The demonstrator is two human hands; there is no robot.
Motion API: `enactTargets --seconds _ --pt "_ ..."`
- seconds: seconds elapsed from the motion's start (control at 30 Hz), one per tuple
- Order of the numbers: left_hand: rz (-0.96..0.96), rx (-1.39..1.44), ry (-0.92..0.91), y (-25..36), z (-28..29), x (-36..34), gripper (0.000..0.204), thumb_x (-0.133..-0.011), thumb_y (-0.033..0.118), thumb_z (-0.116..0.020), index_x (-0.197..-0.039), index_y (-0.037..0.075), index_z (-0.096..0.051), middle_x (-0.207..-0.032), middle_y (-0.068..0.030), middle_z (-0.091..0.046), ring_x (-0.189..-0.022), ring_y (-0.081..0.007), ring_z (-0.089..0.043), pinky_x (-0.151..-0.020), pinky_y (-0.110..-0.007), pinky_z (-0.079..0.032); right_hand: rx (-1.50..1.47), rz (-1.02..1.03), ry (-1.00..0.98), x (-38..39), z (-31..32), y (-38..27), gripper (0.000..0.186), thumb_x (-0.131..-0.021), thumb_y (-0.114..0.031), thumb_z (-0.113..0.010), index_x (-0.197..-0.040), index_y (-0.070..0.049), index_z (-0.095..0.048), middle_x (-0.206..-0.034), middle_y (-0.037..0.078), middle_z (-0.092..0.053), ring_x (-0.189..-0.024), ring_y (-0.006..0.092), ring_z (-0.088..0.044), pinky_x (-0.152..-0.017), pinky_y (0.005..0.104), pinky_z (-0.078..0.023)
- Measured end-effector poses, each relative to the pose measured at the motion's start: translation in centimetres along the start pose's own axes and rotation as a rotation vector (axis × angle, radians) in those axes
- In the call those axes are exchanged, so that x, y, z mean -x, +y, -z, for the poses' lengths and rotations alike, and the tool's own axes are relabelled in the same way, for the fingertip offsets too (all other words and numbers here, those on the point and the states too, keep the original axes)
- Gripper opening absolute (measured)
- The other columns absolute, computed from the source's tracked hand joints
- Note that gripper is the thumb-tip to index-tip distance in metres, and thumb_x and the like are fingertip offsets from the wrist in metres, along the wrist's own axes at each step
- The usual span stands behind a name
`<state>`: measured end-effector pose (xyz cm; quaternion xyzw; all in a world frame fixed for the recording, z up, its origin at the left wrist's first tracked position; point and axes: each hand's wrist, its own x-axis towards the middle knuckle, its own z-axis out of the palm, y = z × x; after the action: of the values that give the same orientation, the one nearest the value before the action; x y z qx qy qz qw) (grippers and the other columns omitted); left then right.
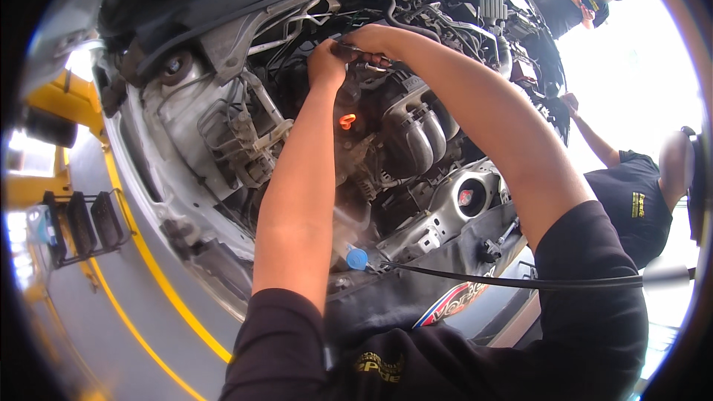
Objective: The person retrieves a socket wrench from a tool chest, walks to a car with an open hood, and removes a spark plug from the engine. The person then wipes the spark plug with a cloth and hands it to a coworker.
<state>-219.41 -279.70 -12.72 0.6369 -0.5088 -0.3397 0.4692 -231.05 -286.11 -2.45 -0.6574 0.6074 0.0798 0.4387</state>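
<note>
Dark metal and plastic make up the engine [420,134], sitting in the open bay beneath the raised hood [171,0]. The left hand [325,65] and right hand [369,38] come close together at its far side, beyond an orange ring handle [347,121]; their fingers are partly hidden in shadow, so I cannot tell whether they pinch anything.

Yellow lettering [380,366] on dark shirts [445,364], logo [453,304] on probable fender cover [371,313]
</note>
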Motion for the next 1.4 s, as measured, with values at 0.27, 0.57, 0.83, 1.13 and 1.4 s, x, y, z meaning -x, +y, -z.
enactTargets --seconds 0.27,0.57,0.83,1.13,1.4 --pt "-0.019 -0.025 -0.053 -1.2 0.5 -1.1 0.028 -0.083 0.022 -0.08 -0.102 0.004 -0.072 -0.096 -0.0154 -0.074 -0.094 -0.032 -0.072 -0.083 -0.041 -0.054 0.369 0.092 0.48 0.7 -1.8 -0.3 0.068 -0.092 -0.065 -0.053 -0.115 -0.003 -0.073 -0.118 0.02 -0.071 -0.115 0.0344 -0.067 -0.093 0.0405 -0.053" --pt "-0.325 -0.642 -0.219 0.4 1.8 -2.4 0.03 -0.095 0.026 -0.065 -0.11 0.001 -0.068 -0.114 -0.0219 -0.068 -0.111 -0.0406 -0.065 -0.095 -0.049 -0.052 -0.098 0.323 0.198 13.8 2.9 3.1 0.059 -0.101 -0.057 -0.049 -0.078 -0.005 -0.063 -0.062 0.003 -0.056 -0.052 0.0155 -0.052 -0.052 0.0323 -0.044" --pt "-0.157 -1.111 -0.361 4.9 1.0 -0.8 0.053 -0.094 0.054 -0.057 -0.103 0.006 -0.076 -0.105 -0.0199 -0.074 -0.101 -0.0361 -0.072 -0.089 -0.048 -0.057 -0.259 0.341 0.248 37.8 -4.6 21.9 0.04 -0.105 -0.038 -0.054 -0.088 -0.002 -0.061 -0.065 -0.001 -0.048 -0.062 0.0087 -0.046 -0.057 0.0296 -0.04" --pt "-0.289 -0.882 -0.237 2.6 0.8 -2.1 0.027 -0.086 0.007 -0.061 -0.109 0.011 -0.073 -0.115 -0.0188 -0.071 -0.114 -0.0332 -0.066 -0.097 -0.044 -0.052 -0.679 -0.015 0.204 50.6 -9.9 30.1 0.038 -0.106 -0.033 -0.052 -0.089 -0.001 -0.063 -0.064 -0.004 -0.048 -0.058 0.0053 -0.042 -0.053 0.0247 -0.033" --pt "-0.35 -1.124 -0.171 3.0 -1.5 -2.1 0.03 -0.087 0.03 -0.077 -0.1 0.003 -0.071 -0.103 -0.0234 -0.072 -0.104 -0.038 -0.069 -0.09 -0.049 -0.053 -0.424 -0.147 0.323 50.7 -17.1 36.6 0.037 -0.098 -0.034 -0.061 -0.102 0.003 -0.062 -0.09 0.018 -0.068 -0.085 0.0299 -0.066 -0.077 0.0412 -0.05"
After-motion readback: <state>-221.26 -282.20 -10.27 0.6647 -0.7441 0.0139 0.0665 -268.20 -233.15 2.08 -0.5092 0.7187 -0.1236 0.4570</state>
